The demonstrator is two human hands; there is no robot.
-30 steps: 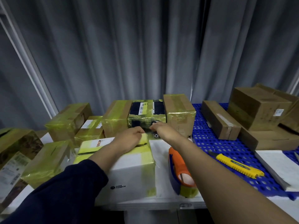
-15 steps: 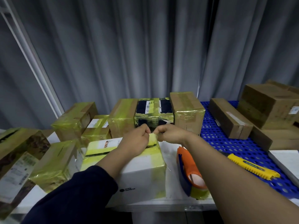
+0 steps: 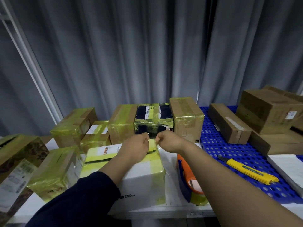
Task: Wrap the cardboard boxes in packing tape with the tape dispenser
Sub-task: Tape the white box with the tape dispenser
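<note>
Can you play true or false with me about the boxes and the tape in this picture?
1. The left hand and the right hand both pinch a yellow tape strip on the white box. True.
2. The right hand holds the tape dispenser. False: it lies on the table beside the white box.
3. The yellow knife lies on the blue mat. True.
4. The boxes on the blue mat are wrapped in yellow tape. False: those brown boxes show no yellow wrap.

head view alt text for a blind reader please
Left hand and right hand pinch a yellow tape strip at the far top edge of a white box. An orange tape dispenser lies beside it; taped boxes stand behind, a yellow knife on a blue mat.
</note>
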